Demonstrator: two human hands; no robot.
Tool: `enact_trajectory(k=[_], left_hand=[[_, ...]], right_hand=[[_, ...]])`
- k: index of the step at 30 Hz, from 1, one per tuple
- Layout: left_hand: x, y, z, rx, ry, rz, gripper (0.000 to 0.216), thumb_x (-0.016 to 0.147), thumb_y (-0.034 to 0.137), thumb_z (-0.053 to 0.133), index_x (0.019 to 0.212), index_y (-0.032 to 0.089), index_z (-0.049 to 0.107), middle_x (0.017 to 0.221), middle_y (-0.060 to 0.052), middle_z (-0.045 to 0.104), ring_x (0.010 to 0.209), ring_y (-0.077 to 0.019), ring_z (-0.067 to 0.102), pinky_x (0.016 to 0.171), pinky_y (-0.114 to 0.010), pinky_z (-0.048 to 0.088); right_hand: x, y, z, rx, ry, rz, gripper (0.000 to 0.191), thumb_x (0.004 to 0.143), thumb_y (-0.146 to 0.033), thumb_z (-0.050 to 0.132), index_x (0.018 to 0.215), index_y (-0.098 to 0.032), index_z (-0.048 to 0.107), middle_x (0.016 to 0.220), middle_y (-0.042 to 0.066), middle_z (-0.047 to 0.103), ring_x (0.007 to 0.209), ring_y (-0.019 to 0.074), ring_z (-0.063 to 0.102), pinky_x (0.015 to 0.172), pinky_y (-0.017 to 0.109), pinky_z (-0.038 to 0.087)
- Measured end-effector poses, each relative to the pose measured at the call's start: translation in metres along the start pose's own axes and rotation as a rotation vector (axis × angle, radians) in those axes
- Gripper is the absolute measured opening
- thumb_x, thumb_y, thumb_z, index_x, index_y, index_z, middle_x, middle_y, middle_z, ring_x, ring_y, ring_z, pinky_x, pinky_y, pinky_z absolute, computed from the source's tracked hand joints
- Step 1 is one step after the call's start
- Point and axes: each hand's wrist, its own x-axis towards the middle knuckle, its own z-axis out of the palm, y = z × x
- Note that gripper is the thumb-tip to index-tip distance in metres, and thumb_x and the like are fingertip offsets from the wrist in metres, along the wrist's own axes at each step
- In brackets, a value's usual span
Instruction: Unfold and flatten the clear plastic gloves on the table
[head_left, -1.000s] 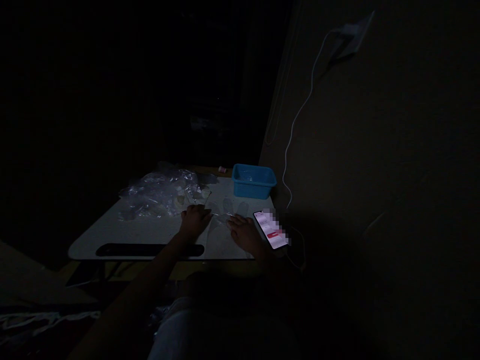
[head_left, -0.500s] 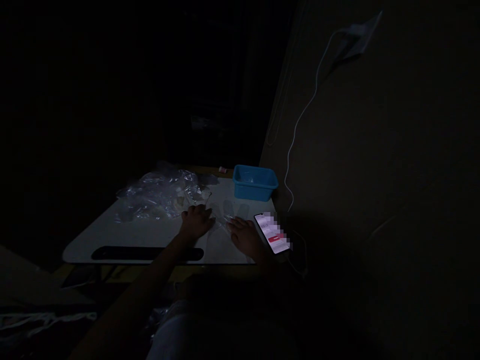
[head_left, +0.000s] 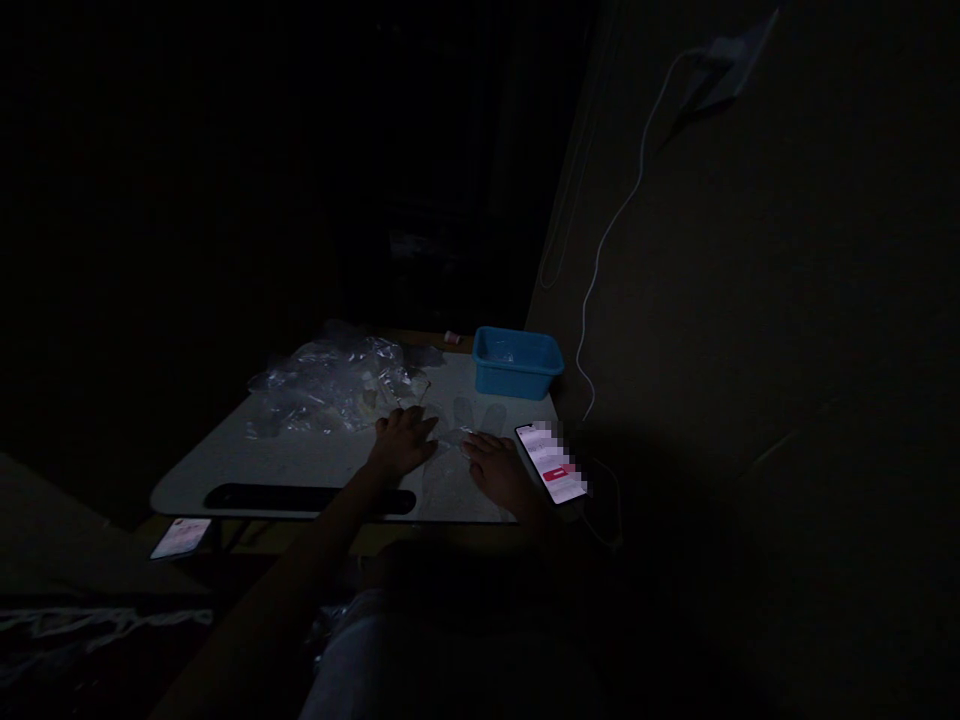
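A thin, clear plastic glove (head_left: 448, 487) lies on the white tabletop, its finger-shaped lobes pointing away from me. On its left side rests my left hand (head_left: 403, 442), palm down with the fingers apart. My right hand (head_left: 496, 468) lies on the glove's right side, fingers stretched out toward the left hand. Between the two hands the film is slightly wrinkled. Dim light hides whether any fingertip pinches the plastic. Just beyond my left hand sits a crumpled heap of clear plastic (head_left: 330, 385).
A blue basin (head_left: 517, 380) stands at the table's back right. A lit phone (head_left: 553, 465) lies by the right edge, and another lit phone (head_left: 180, 537) is below the table's left front. A dark slot (head_left: 300, 498) runs along the front. A white cable (head_left: 600, 245) hangs on the wall.
The view has shifted slightly, moving the table rightward in the picture. The lower-left phone's screen has lit up. My hands stay on the glove, and the film between them looks a little flatter.
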Motion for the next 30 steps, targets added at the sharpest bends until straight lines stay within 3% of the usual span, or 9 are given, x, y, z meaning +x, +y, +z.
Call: enact_trajectory(k=[10,30], left_hand=[[-0.003,0.0022,0.0015,-0.008,0.079,0.007,0.045,0.085,0.046,0.029,0.124,0.031,0.044,0.129,-0.007,0.042,0.111,-0.0298,0.035,0.083,-0.046,0.03],[-0.004,0.0038,0.0001,0.006,0.057,0.003,0.043,0.082,0.043,0.033,0.12,0.029,0.048,0.126,-0.008,0.044,0.108,-0.0303,0.036,0.082,-0.046,0.03]], right_hand=[[0.0004,0.0026,0.0032,0.013,0.012,-0.002,0.037,0.082,-0.018,0.038,0.116,-0.023,0.05,0.13,0.003,0.047,0.119,0.0155,0.038,0.093,0.036,0.027],[0.0005,0.0027,0.0028,0.015,0.001,-0.009,0.039,0.082,-0.019,0.038,0.12,-0.022,0.048,0.13,0.004,0.046,0.12,0.0164,0.036,0.093,0.036,0.027]])
